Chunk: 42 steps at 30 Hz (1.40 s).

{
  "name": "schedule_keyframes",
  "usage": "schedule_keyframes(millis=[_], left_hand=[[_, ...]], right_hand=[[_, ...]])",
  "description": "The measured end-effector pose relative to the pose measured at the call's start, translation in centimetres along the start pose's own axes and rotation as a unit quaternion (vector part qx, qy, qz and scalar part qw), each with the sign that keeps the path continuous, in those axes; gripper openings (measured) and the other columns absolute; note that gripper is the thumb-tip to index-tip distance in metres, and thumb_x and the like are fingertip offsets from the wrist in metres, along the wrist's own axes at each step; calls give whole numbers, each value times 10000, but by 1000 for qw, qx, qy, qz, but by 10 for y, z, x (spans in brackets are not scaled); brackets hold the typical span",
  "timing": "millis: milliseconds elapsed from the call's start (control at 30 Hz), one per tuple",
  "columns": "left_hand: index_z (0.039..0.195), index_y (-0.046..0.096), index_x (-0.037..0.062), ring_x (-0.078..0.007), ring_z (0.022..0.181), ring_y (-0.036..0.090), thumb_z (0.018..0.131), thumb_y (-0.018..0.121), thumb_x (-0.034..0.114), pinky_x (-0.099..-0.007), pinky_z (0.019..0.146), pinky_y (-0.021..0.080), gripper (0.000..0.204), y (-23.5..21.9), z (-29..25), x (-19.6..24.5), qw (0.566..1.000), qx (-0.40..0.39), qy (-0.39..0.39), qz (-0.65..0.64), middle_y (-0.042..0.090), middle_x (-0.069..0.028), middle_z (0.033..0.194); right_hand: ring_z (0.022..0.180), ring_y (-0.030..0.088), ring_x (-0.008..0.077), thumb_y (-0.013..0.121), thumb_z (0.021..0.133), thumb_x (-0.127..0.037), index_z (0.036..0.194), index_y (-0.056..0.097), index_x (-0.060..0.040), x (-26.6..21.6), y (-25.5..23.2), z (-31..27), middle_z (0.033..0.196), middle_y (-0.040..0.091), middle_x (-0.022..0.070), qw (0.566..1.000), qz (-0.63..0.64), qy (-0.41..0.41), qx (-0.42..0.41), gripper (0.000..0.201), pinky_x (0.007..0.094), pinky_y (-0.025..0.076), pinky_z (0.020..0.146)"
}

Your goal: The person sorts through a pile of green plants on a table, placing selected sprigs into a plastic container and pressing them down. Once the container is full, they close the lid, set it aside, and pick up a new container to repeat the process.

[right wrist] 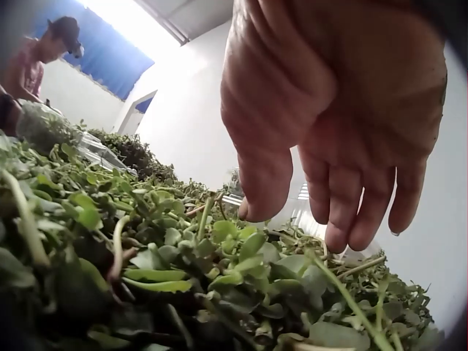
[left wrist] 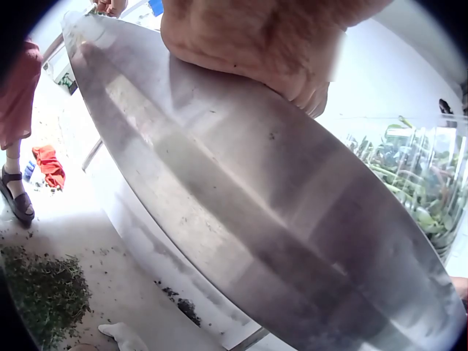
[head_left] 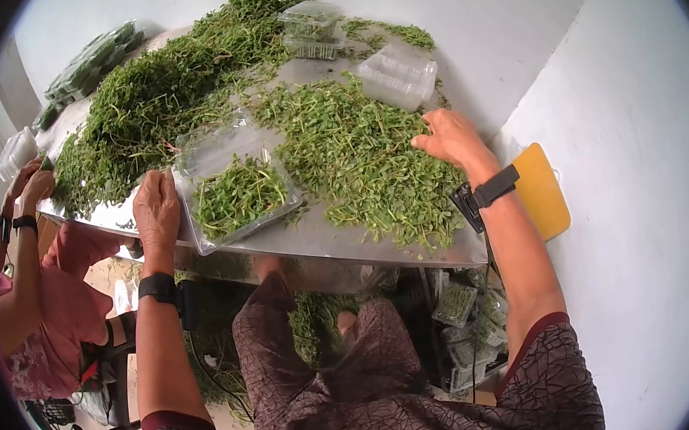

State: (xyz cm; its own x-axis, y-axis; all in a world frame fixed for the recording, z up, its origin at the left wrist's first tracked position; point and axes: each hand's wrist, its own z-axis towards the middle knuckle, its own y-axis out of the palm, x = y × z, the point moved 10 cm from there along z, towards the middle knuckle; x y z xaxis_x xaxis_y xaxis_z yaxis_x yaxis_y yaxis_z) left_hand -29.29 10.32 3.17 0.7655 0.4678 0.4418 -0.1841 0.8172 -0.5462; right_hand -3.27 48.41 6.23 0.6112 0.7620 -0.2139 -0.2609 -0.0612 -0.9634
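In the head view, my left hand (head_left: 157, 210) is at the metal table's (head_left: 334, 241) front edge, its fingers loosely bent and nothing seen in them. Just right of it lies a clear plastic clamshell box (head_left: 214, 151), lid raised, with leafy green sprigs (head_left: 239, 194) inside. The left wrist view shows the box's filled side (left wrist: 420, 175) beyond that hand. Over the right side of a loose heap of greens (head_left: 371, 150), my right hand (head_left: 449, 138) hangs with relaxed fingers. From the right wrist, its fingertips (right wrist: 347, 238) show just above the leaves, thumb apart, holding nothing.
Nested clear boxes (head_left: 398, 77) lie behind the right hand; another box with greens (head_left: 313, 31) stands farther back. A bigger heap (head_left: 175, 90) fills the back left. Another person's hands (head_left: 33, 185) work at the left. A yellow board (head_left: 543, 192) is by the wall.
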Motion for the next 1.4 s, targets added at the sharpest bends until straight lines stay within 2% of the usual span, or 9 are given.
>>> schedule_keyframes(millis=[233,333,600,733,833,933,1100,1333,1400], left_hand=[[779,492,-1,-363,623,514,921,573,174,-413,613,426,240,0,0,-4,1000,9,-14,-16,524,-183,696],[775,494,3,-355,611,503,925,572,184,-406,606,423,248,0,0,-5,999,13,-24,-22,520,-178,694],[767,480,5,-384,678,534,902,585,174,-429,633,431,241,-2,-1,-1,998,-2,-61,-24,530,-186,702],[776,498,4,-398,714,551,889,593,166,-439,652,441,219,-3,-1,-1,996,-2,-81,-29,552,-194,725],[783,510,3,-398,736,562,882,593,168,-450,667,446,210,-4,-2,-1,996,11,-76,-41,569,-190,751],[789,526,6,-391,744,573,880,595,177,-446,678,456,205,-3,-1,-3,995,4,-90,-42,582,-186,763],[802,547,17,-386,758,585,885,593,185,-442,693,467,193,-3,-3,-3,995,5,-89,-46,601,-175,786],[807,558,17,-388,765,583,886,593,198,-443,697,465,200,-3,-3,-5,994,6,-94,-60,604,-181,802],[808,563,15,-389,772,586,884,596,206,-447,708,465,208,-4,-3,-3,994,13,-92,-61,606,-182,802]], right_hand=[[632,598,345,682,695,-115,649,593,12,0,3,10,655,575,231,997,-58,-26,42,162,446,480,650],[531,512,344,647,679,-85,631,559,18,-13,-32,-9,585,508,223,988,50,-57,135,143,434,439,566],[571,409,31,668,801,-86,728,630,36,-37,-44,-28,580,487,-47,938,337,-34,75,147,251,323,491],[568,385,15,654,813,-51,724,633,22,-58,-54,-35,612,496,-75,922,376,-54,72,118,227,289,492],[643,464,35,636,830,-62,842,674,15,-74,-58,-32,710,578,-42,894,441,-75,30,87,207,350,622],[570,365,4,640,827,-52,753,660,3,-116,-71,-34,646,492,-97,872,472,-123,54,95,212,256,502],[571,398,21,640,887,-153,870,692,39,-189,-48,-44,638,530,-58,885,423,-193,1,200,231,313,497],[586,387,39,614,899,-146,865,647,63,-166,-40,-68,613,474,-41,915,363,-166,53,214,252,335,510],[599,450,69,620,887,-128,876,647,66,-149,-33,-80,634,538,11,931,338,-132,32,196,263,385,550]])
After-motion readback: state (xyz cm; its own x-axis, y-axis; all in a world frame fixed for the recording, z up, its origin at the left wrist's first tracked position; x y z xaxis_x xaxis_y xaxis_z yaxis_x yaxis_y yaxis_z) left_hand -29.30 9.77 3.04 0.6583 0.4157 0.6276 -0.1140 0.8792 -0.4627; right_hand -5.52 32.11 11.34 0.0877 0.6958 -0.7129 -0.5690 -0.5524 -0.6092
